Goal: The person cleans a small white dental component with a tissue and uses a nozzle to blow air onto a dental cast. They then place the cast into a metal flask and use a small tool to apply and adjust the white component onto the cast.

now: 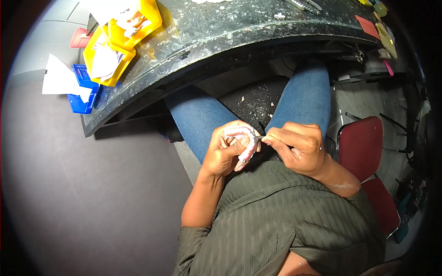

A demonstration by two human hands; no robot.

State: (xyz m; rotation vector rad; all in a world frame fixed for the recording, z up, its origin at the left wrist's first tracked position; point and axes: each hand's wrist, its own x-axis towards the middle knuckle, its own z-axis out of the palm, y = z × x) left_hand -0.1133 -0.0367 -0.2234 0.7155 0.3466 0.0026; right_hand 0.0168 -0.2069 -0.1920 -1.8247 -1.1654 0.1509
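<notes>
Above my lap, my left hand (224,149) is closed around a horseshoe-shaped denture (249,148), pink with a whitish outer rim. Its thumb presses on the inner side of the arch. My right hand (297,145) pinches a thin, dark-tipped hand tool (259,137), whose end meets the outer edge of the denture near the front of the curve. Most of the tool is hidden inside my right fingers, so its exact kind does not show.
A worn dark workbench (207,43) curves ahead of my knees. Yellow bins (113,79) and a blue bin (83,108) with papers stand at its left end. Hand tools (299,4) lie at the back. A red chair (360,147) is at my right.
</notes>
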